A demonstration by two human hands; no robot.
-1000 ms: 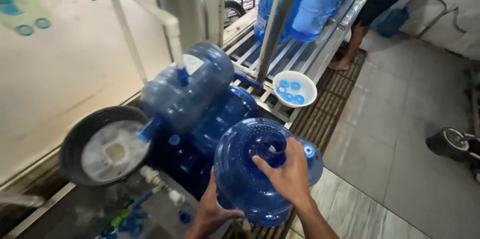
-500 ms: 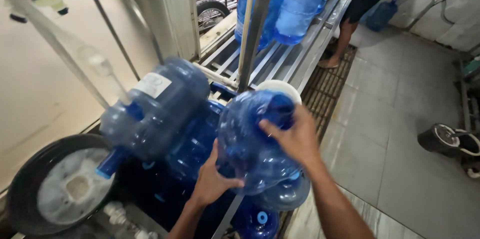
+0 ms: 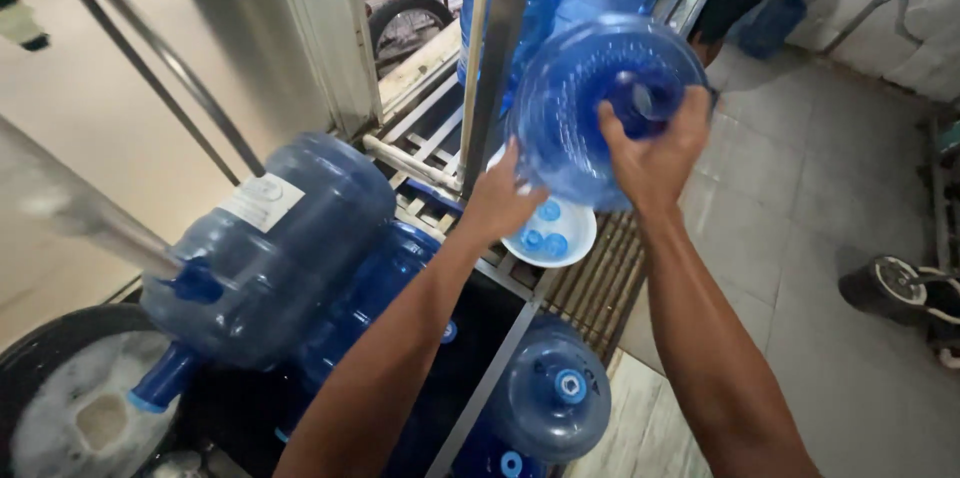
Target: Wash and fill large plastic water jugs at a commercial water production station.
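Blue water jug (image 3: 590, 108) is being held up in both hands, base toward the camera, above a metal rack (image 3: 425, 153).

Right hand (image 3: 655, 153) is gripping its recessed base with fingers curled in; left hand (image 3: 505, 200) is pressing half-open on its lower side. Below the left hand, a white bowl (image 3: 552, 228) is holding blue caps; left of it, another jug (image 3: 270, 248) is carrying a white rectangular label (image 3: 260, 201).

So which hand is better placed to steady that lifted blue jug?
Probably the right hand: its fingers grip the lifted blue jug at its base recess, while the left hand only touches its lower side.
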